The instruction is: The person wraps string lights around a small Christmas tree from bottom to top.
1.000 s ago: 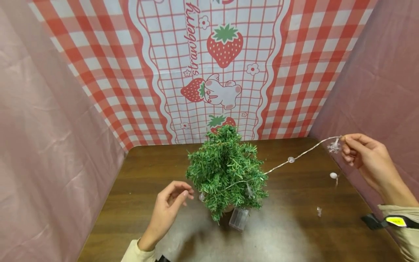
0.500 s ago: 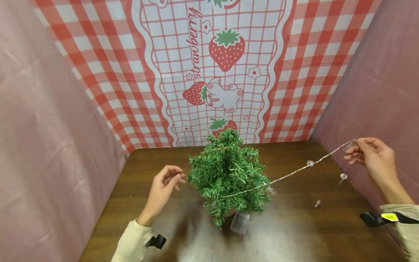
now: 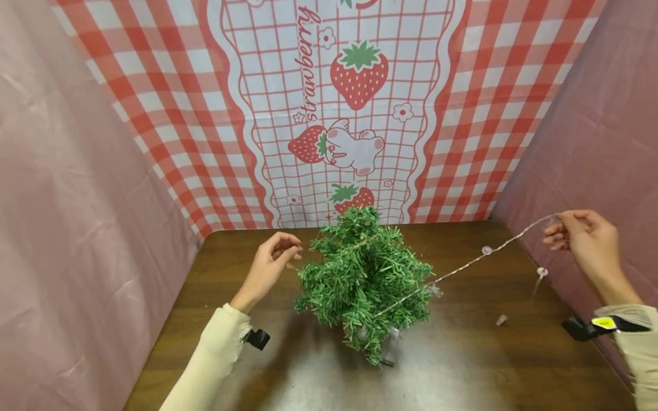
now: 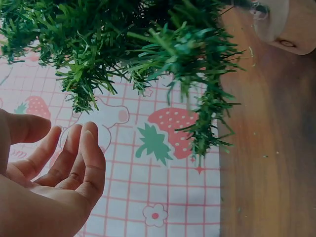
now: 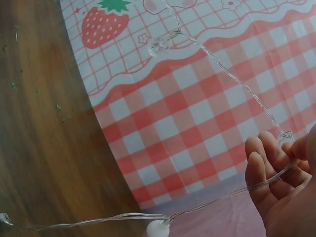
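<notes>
A small artificial Christmas tree (image 3: 360, 274) stands mid-table, leaning towards me in the head view. My right hand (image 3: 591, 240) pinches a string of fairy lights (image 3: 457, 270) between thumb and fingers, out to the tree's right. The wire runs taut from there to the lower front branches, with a clear bead (image 3: 486, 250) along it. From the pinch, the other length hangs down past a white round bulb (image 5: 159, 228). My left hand (image 3: 269, 262) hovers at the tree's left side, fingers loosely bent, holding nothing. A grey translucent box (image 3: 390, 348) is partly hidden under the branches.
The brown wooden table (image 3: 452, 365) carries a small clear piece (image 3: 501, 320) at right and scattered green bits. A red-checked strawberry cloth (image 3: 478, 114) hangs behind, and pink curtains (image 3: 87, 228) flank both sides.
My left hand has risen along the tree's left side. My right hand has drawn the wire farther right. The tree has turned and tipped forward, covering more of the box.
</notes>
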The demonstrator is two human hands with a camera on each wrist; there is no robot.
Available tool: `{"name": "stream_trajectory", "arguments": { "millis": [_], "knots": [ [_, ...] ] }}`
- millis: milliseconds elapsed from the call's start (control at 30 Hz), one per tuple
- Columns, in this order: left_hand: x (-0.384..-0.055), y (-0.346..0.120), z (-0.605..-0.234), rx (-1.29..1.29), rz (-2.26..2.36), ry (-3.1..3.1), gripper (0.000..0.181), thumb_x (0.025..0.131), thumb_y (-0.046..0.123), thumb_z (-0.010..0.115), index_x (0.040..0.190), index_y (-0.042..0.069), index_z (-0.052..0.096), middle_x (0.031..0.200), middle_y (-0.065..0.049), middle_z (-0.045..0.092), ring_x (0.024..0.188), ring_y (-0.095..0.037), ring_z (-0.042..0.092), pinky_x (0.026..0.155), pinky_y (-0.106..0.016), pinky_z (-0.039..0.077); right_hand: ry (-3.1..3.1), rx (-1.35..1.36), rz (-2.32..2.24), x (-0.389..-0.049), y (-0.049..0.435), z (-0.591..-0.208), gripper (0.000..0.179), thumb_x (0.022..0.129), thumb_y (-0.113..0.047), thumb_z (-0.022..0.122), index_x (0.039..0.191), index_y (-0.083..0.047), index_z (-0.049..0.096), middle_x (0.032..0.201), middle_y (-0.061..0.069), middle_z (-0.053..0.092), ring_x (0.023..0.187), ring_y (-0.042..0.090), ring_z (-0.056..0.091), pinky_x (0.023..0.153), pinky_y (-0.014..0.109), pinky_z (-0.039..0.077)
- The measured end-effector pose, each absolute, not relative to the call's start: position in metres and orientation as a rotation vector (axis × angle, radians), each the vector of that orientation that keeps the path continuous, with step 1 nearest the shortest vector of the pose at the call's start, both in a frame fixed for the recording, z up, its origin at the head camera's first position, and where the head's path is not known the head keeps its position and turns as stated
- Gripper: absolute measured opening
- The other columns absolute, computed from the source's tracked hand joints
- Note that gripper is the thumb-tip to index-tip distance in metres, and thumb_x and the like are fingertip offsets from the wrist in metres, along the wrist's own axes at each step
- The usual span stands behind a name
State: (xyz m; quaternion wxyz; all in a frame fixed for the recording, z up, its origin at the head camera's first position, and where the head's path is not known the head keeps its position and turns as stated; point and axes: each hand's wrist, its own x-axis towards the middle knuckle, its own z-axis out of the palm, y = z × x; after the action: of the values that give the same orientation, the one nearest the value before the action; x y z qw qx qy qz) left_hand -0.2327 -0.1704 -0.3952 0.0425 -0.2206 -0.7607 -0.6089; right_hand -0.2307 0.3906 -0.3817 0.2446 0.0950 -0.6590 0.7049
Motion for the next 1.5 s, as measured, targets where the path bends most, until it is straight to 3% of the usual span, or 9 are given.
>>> {"name": "stream_trajectory", "arguments": {
  "millis": [200, 400, 600, 733, 900, 1133, 1367, 1500],
  "knots": [
    [-0.254, -0.162, -0.385, -0.75, -1.842, -2.365, 0.02, 0.094, 0.007, 0.045, 0.11, -0.003, 0.05, 0.104, -0.025, 0.057, 0.087, -0.023, 0.06, 0.065, -0.031, 0.051, -1.766, 0.229, 2.085, -0.241, 0.393, -0.379, 0.012, 0.09, -0.002, 0.049, 0.097, 0.008, 0.052, 0.067, 0.012, 0.066, 0.053, 0.018, 0.063, 0.042, 0.025, 0.049],
    [-0.273, -0.153, -0.372, -0.785, -1.853, -2.437, 0.022, 0.094, 0.01, 0.045, 0.112, -0.003, 0.05, 0.11, -0.025, 0.055, 0.095, -0.036, 0.057, 0.069, -0.032, 0.051, -1.796, 0.189, 2.145, -0.251, 0.391, -0.378, 0.011, 0.089, -0.003, 0.051, 0.096, 0.006, 0.056, 0.067, 0.011, 0.066, 0.052, 0.018, 0.063, 0.042, 0.025, 0.049],
    [-0.287, -0.14, -0.353, -0.84, -1.857, -2.516, 0.026, 0.094, 0.013, 0.047, 0.115, -0.002, 0.049, 0.114, -0.021, 0.054, 0.098, -0.031, 0.055, 0.073, -0.033, 0.051, -1.899, 0.223, 2.133, -0.26, 0.378, -0.372, 0.014, 0.089, -0.005, 0.052, 0.098, 0.007, 0.054, 0.068, 0.01, 0.065, 0.05, 0.016, 0.061, 0.041, 0.024, 0.047],
    [-0.298, -0.13, -0.341, -0.901, -1.915, -2.537, 0.027, 0.094, 0.015, 0.047, 0.117, 0.0, 0.049, 0.116, -0.022, 0.052, 0.103, -0.035, 0.053, 0.079, -0.041, 0.049, -1.978, 0.263, 2.091, -0.268, 0.365, -0.367, 0.018, 0.09, -0.006, 0.052, 0.1, 0.01, 0.051, 0.066, 0.01, 0.063, 0.048, 0.016, 0.059, 0.039, 0.024, 0.046],
    [-0.318, -0.117, -0.335, -0.93, -2.089, -2.525, 0.029, 0.095, 0.017, 0.046, 0.119, 0.0, 0.048, 0.117, -0.021, 0.053, 0.109, -0.039, 0.049, 0.088, -0.048, 0.044, -2.143, 0.335, 1.953, -0.275, 0.342, -0.356, 0.026, 0.09, -0.01, 0.052, 0.102, 0.013, 0.048, 0.066, 0.011, 0.061, 0.049, 0.016, 0.058, 0.038, 0.025, 0.044],
    [-0.349, -0.102, -0.344, -0.865, -2.43, -2.4, 0.032, 0.094, 0.025, 0.046, 0.12, 0.007, 0.049, 0.124, -0.022, 0.049, 0.117, -0.032, 0.046, 0.092, -0.041, 0.043, -2.199, 0.364, 1.946, -0.293, 0.294, -0.349, 0.03, 0.09, -0.012, 0.054, 0.101, 0.015, 0.048, 0.065, 0.013, 0.06, 0.049, 0.018, 0.058, 0.039, 0.025, 0.045],
    [-0.357, -0.085, -0.342, -0.936, -2.348, -2.465, 0.034, 0.093, 0.023, 0.049, 0.121, 0.004, 0.047, 0.119, -0.012, 0.055, 0.112, -0.023, 0.051, 0.094, -0.042, 0.041, -2.402, 0.449, 1.82, -0.3, 0.24, -0.333, 0.033, 0.091, -0.02, 0.053, 0.104, 0.01, 0.053, 0.073, 0.021, 0.062, 0.055, 0.025, 0.059, 0.046, 0.03, 0.05],
    [-0.357, -0.077, -0.338, -0.996, -2.203, -2.571, 0.032, 0.091, 0.026, 0.053, 0.119, 0.01, 0.05, 0.119, -0.009, 0.055, 0.111, -0.021, 0.052, 0.093, -0.041, 0.042, -2.507, 0.568, 1.794, -0.299, 0.208, -0.318, 0.031, 0.092, -0.02, 0.051, 0.105, 0.007, 0.055, 0.081, 0.028, 0.062, 0.063, 0.034, 0.061, 0.05, 0.034, 0.051]
  ]
}}
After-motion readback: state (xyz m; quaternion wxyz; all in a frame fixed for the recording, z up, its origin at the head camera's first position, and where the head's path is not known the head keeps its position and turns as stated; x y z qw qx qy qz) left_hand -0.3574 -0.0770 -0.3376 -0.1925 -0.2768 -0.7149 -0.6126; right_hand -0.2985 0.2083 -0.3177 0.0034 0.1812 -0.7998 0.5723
